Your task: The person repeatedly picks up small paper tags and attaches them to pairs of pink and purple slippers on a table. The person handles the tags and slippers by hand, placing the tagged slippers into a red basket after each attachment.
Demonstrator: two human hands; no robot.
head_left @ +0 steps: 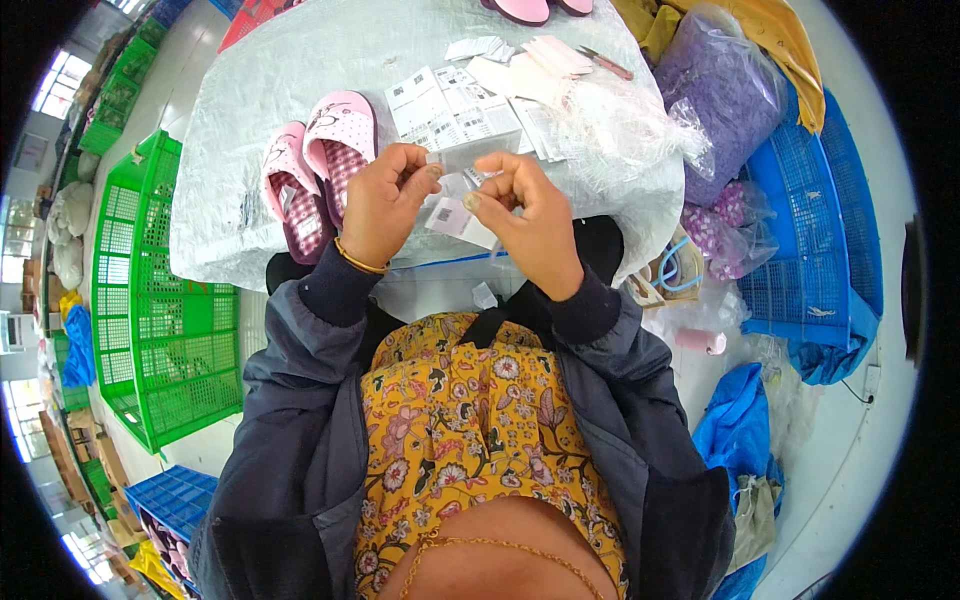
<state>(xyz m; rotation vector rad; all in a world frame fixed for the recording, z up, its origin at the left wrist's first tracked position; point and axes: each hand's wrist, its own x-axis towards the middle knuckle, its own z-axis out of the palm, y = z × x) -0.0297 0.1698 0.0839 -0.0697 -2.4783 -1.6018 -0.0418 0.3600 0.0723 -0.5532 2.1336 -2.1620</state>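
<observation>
Both hands are raised over the near edge of the covered table (235, 110), facing each other with a small gap between them. My left hand (392, 200) pinches thumb against fingers; what lies in the pinch is too small to make out. My right hand (535, 220) is curled, thumb close to the fingertips, its contents also unclear. Between and just below them show a small white printed label (460, 222) and some clear film. Left of my left hand lies a pair of pink slippers, one slipper (342, 125) leaning against the other slipper (292, 195), both with checked insoles.
Printed paper sheets (425, 105), pale blank cards (540, 65) and a small knife-like tool (606, 62) lie farther back. Crumpled clear plastic (630, 130) covers the right side. Green crates (165, 300) stand left; a purple bundle (715, 90) and blue crates (800, 230) stand right.
</observation>
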